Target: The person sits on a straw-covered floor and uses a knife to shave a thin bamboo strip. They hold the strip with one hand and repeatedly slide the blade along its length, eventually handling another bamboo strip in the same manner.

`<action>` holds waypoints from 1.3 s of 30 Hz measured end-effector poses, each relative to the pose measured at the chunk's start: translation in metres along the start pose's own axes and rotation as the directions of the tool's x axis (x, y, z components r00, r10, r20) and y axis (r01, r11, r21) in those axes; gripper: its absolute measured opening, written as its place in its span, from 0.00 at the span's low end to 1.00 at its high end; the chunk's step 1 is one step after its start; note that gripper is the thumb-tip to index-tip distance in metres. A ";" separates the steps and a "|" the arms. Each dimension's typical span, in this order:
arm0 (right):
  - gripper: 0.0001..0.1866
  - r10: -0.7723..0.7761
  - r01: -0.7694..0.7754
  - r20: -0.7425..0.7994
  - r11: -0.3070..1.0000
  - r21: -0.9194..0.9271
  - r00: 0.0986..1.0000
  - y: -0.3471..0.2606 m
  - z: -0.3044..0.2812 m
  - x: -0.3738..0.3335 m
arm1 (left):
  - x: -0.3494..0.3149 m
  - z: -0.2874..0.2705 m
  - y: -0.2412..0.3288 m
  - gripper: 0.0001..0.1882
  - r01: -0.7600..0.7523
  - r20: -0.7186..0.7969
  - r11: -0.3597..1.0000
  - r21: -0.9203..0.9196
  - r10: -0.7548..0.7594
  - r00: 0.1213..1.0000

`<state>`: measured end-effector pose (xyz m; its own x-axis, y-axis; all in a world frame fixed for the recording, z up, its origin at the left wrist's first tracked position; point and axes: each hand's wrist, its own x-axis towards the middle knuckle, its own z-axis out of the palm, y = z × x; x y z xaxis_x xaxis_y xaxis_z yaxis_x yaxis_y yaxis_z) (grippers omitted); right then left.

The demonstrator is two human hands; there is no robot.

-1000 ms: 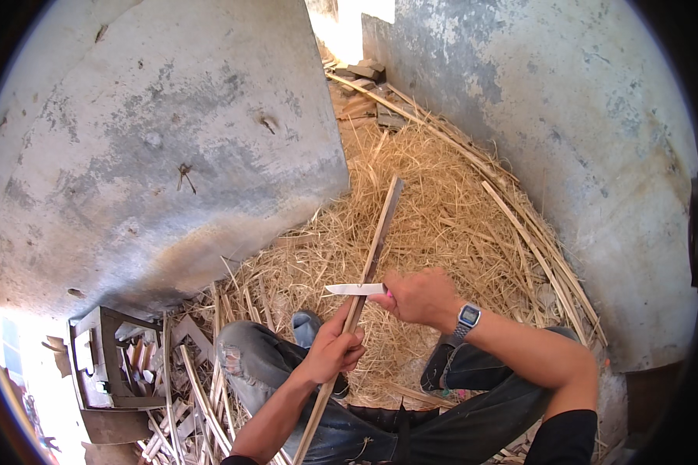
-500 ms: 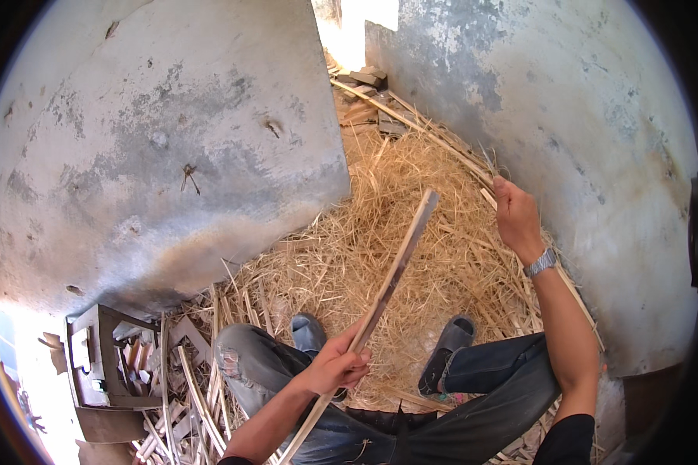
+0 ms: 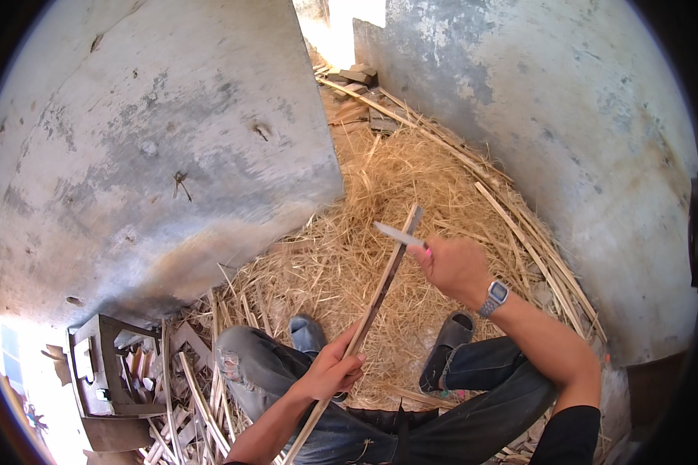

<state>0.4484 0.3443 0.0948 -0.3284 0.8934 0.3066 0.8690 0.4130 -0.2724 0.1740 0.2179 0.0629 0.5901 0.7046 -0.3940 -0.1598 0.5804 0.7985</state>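
Slanting over shavings (image 3: 395, 172), the long strip (image 3: 381, 289) sits in the closed left hand (image 3: 332, 373); the right hand (image 3: 456, 269), curled tight, holds a knife (image 3: 394, 232) crossing below the strip's upper end, tip past its edge in open room.

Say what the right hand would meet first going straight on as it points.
Likely the wooden strip: the knife in the right hand overlaps it in view, though depth is unclear.

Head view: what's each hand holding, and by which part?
Left hand: the strip, gripped partway along its length. Right hand: the knife, by its handle, mostly hidden in the fist.
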 end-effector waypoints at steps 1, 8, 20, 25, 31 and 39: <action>0.27 -0.008 0.005 -0.062 0.998 -0.055 0.998 0.009 0.000 0.004 | 0.000 0.000 0.000 0.39 -0.002 0.005 1.000 -0.001 0.002 1.000; 0.26 -0.197 0.195 0.036 0.980 0.045 0.980 -0.023 0.018 -0.024 | -0.004 -0.007 -0.006 0.37 0.002 0.023 1.000 -0.031 -0.001 1.000; 0.30 0.222 -0.214 -0.137 0.974 0.072 0.965 0.058 0.004 0.020 | 0.000 -0.007 0.002 0.34 0.072 0.199 0.979 -0.189 -0.033 0.979; 0.32 0.283 -0.236 -0.146 0.932 0.276 0.948 0.051 -0.006 0.023 | 0.008 -0.009 0.008 0.38 -0.033 0.156 0.999 0.036 0.027 0.987; 0.29 0.276 -0.209 -0.148 0.911 0.355 0.950 0.024 -0.020 0.017 | 0.011 -0.013 0.020 0.46 -0.188 0.053 0.981 0.045 0.186 0.981; 0.22 -0.064 0.014 0.215 0.974 0.225 0.975 -0.043 -0.012 -0.024 | 0.014 -0.007 0.013 0.30 -0.087 -0.069 0.990 0.112 0.095 0.993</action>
<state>0.4229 0.3031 0.1103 -0.4551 0.8823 0.1204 0.7588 0.4550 -0.4660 0.1747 0.2379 0.0648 0.5165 0.7828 -0.3471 -0.1204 0.4677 0.8756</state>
